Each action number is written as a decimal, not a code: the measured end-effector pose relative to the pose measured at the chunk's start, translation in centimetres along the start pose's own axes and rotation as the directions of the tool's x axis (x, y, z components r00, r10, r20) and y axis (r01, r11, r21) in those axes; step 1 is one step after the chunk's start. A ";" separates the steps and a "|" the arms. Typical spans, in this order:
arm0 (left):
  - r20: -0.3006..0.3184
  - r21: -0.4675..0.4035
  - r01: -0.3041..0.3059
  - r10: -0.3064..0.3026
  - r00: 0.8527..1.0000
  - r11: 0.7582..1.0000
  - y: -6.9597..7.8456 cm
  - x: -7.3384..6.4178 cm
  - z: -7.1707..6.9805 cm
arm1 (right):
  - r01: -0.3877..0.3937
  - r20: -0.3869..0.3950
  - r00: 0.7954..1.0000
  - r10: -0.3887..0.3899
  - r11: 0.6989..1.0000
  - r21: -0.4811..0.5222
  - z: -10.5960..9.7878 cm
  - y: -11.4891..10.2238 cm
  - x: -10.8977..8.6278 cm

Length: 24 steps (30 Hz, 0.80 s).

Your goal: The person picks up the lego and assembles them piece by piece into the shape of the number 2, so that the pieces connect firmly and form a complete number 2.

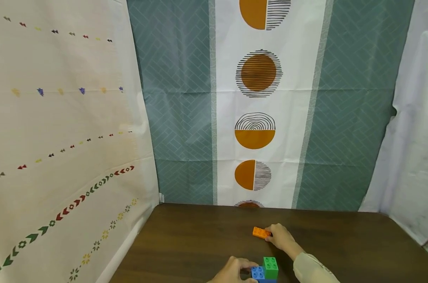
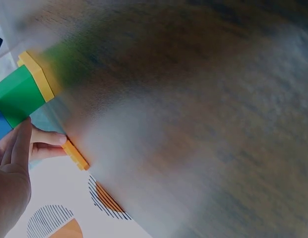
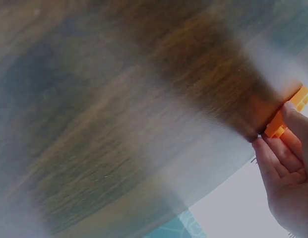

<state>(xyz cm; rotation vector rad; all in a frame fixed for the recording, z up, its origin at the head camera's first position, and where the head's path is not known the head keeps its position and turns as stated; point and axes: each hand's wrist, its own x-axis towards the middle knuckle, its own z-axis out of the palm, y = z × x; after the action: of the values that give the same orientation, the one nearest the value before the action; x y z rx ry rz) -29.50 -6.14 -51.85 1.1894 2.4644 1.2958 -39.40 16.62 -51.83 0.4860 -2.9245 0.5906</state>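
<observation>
My left hand (image 1: 233, 270) grips a stack of toy building bricks at the near edge of the head view, thumb and fingers on either side of the blue brick (image 1: 258, 272). A green brick (image 1: 270, 267) sits on top at its right. Lower layers show in the left wrist view: another green brick (image 2: 21, 96) and a yellow brick (image 2: 37, 77) at the table end. Farther out, my right hand (image 1: 281, 236) pinches the right end of a flat orange brick (image 1: 261, 232) at the table surface. The right wrist view shows thumb and fingers on this orange brick (image 3: 287, 113).
The dark wooden table (image 1: 199, 236) spreads around both hands. Behind it hangs a green and white curtain (image 1: 178, 118) with orange circles. A cream patterned cloth (image 1: 65, 149) borders the left side, and a white cloth (image 1: 408, 157) the right.
</observation>
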 end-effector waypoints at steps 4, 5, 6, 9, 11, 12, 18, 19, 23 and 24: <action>0.006 -0.010 0.002 -0.002 1.000 1.000 0.2 0.0 0.0 | -0.001 -0.002 1.000 0.001 1.000 0.025 -0.2 0.0 -0.3; 0.005 -0.018 0.012 -0.012 1.000 1.000 0.2 0.0 0.0 | -0.002 -0.001 1.000 0.002 0.999 0.036 -0.2 0.0 -0.3; 0.006 -0.026 0.025 -0.024 1.000 0.999 0.3 0.0 0.0 | -0.004 0.000 1.000 0.004 0.999 0.046 -0.3 0.0 -0.4; 0.010 -0.025 0.043 -0.042 0.999 0.999 0.4 0.0 -0.1 | -0.006 0.003 1.000 0.006 0.998 0.070 -0.5 -0.1 -0.7; 0.011 -0.046 0.069 -0.068 0.998 0.997 0.4 0.0 -0.1 | -0.012 0.007 1.000 0.011 0.997 0.078 -0.5 -0.1 -1.0; 0.015 -0.056 0.076 -0.076 0.997 0.996 0.5 0.0 -0.1 | -0.011 0.008 1.000 0.010 0.997 0.079 -0.5 -0.1 -1.1; 0.034 -0.150 0.165 -0.161 0.986 0.975 0.7 -0.1 0.0 | 0.021 0.026 0.999 -0.025 0.991 0.131 -0.4 0.4 -2.0; 0.036 -0.154 0.176 -0.173 0.984 0.972 0.8 -0.1 0.0 | 0.031 0.029 0.999 -0.035 0.990 0.141 -0.3 0.5 -2.2; 0.038 -0.164 0.211 -0.208 0.977 0.964 0.9 -0.2 0.1 | 0.057 0.031 0.998 -0.063 0.984 0.166 -0.2 1.0 -3.0; 0.038 -0.164 0.212 -0.208 0.977 0.963 0.9 -0.2 0.1 | 0.064 0.032 0.997 -0.070 0.984 0.169 -0.2 1.1 -3.2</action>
<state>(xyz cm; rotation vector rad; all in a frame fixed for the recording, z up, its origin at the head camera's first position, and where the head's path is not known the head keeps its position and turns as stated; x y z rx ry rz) -28.75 -5.91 -51.27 0.8712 2.3372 1.3894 -36.72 18.52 -52.63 0.6179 -2.8943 0.8316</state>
